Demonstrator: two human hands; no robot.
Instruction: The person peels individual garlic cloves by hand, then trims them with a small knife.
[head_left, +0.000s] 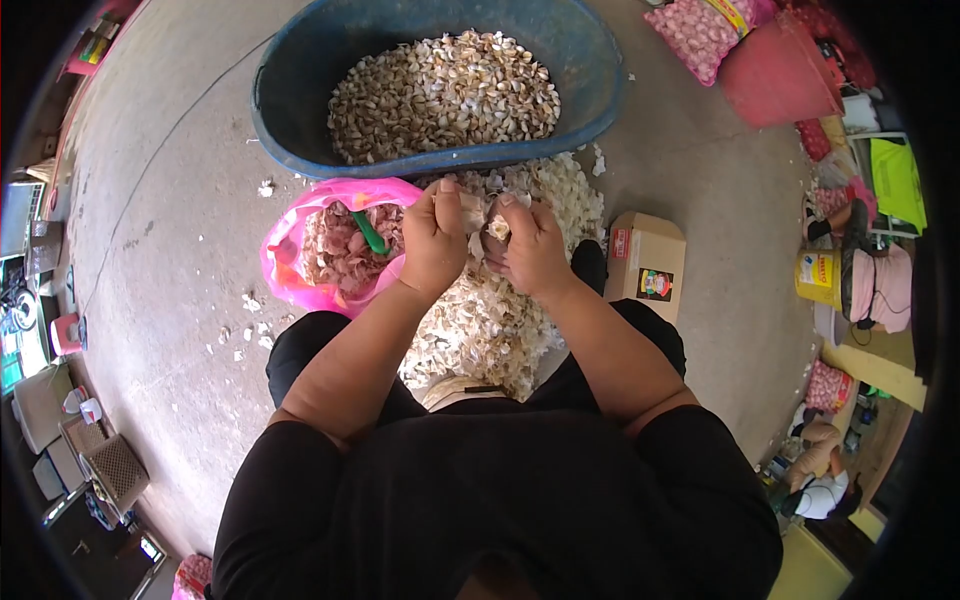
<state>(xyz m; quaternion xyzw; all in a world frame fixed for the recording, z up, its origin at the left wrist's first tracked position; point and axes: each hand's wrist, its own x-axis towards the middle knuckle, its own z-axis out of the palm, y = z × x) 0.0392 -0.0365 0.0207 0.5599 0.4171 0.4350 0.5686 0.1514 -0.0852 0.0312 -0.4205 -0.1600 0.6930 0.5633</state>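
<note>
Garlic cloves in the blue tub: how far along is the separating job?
Done: loose cloves cover the bottom of the blue tub; papery skins lie heaped beside it. In hand: garlic in the right hand, left hand close by. Remaining: perhaps the bulbs in the pink net sack; total unclear.

Bare grey concrete floor (745, 240)

soft daylight, strong fisheye curve, black corners, faint shadows
</note>
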